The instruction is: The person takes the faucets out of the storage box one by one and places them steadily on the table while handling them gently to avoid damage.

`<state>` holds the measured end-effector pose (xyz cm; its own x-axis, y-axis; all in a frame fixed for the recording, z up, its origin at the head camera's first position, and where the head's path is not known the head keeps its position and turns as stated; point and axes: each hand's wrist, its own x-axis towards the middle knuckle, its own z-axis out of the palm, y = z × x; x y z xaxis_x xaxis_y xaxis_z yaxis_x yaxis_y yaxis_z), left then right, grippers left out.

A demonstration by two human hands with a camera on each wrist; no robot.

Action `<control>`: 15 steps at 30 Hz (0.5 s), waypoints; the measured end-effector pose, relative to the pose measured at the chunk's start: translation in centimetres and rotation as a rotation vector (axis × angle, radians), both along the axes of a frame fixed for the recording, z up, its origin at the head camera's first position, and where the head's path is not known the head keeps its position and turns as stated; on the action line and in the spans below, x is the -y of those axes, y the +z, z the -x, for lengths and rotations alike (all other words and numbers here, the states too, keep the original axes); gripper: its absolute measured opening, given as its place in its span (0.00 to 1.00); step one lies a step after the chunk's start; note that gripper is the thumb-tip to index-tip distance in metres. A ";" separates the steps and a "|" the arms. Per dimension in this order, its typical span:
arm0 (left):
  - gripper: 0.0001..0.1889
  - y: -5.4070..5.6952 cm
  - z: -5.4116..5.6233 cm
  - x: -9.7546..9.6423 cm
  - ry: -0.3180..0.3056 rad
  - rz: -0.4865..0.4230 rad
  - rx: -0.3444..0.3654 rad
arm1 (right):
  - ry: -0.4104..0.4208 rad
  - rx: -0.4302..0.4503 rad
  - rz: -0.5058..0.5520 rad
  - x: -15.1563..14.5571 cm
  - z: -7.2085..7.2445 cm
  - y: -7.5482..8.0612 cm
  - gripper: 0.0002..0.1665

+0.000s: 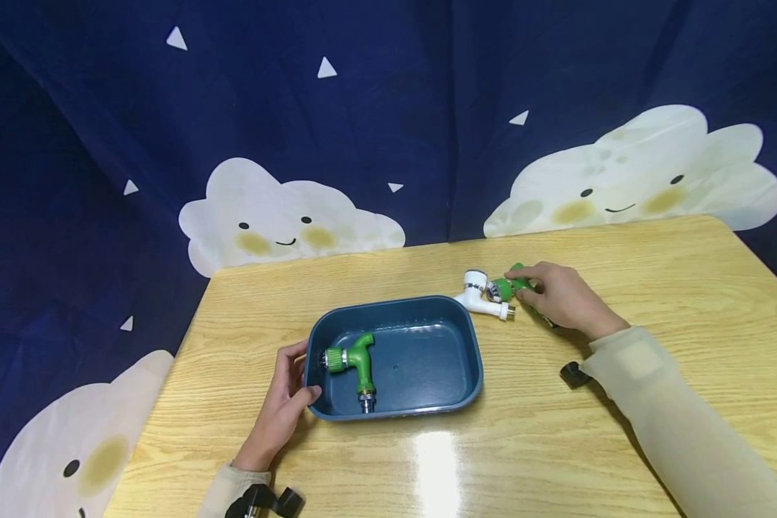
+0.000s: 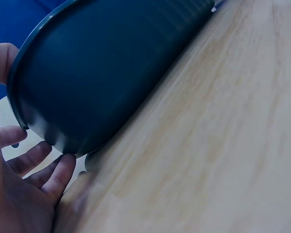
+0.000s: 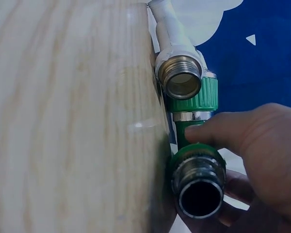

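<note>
A dark blue plastic basin (image 1: 395,416) sits on the table with a green faucet (image 1: 360,360) lying in its left part. My left hand (image 1: 285,406) grips the basin's left end, thumb over the rim and fingers against the outer wall, as the left wrist view also shows. Beyond the basin's far right corner, my right hand (image 1: 560,295) holds a second green faucet (image 1: 503,289) between thumb and fingers. Its metal threaded end (image 3: 200,194) faces the right wrist camera. Close beside it lies a white faucet (image 1: 475,295) with a brass-coloured threaded end (image 3: 182,80).
The wooden table (image 1: 524,446) ends at the back against a dark blue curtain (image 1: 427,108) printed with clouds and triangles. Black wrist-camera pieces (image 1: 575,375) stick out near both sleeves.
</note>
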<state>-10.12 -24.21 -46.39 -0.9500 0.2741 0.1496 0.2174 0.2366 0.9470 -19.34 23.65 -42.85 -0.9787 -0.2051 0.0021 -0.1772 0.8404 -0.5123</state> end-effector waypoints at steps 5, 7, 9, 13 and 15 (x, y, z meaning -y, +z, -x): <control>0.37 0.1 0.0 0.0 0.005 0.001 0.005 | -0.005 0.007 0.010 0.1 0.0 0.1 0.24; 0.37 0.2 0.0 0.0 0.006 0.001 0.008 | -0.004 0.004 0.008 0.1 0.0 0.0 0.24; 0.37 0.2 0.0 0.0 0.006 0.001 0.009 | -0.005 0.000 0.006 0.1 0.0 0.0 0.24; 0.37 0.2 0.0 0.0 0.004 0.002 0.010 | -0.005 -0.008 0.000 0.1 0.0 -0.1 0.24; 0.37 0.2 0.0 0.0 0.005 0.002 0.011 | -0.005 -0.008 0.000 0.1 0.0 -0.1 0.24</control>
<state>-10.08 -24.21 -46.23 -0.9529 0.2697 0.1383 0.2055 0.2391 0.9490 -19.34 23.57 -42.91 -0.9796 -0.2006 0.0094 -0.1771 0.8411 -0.5110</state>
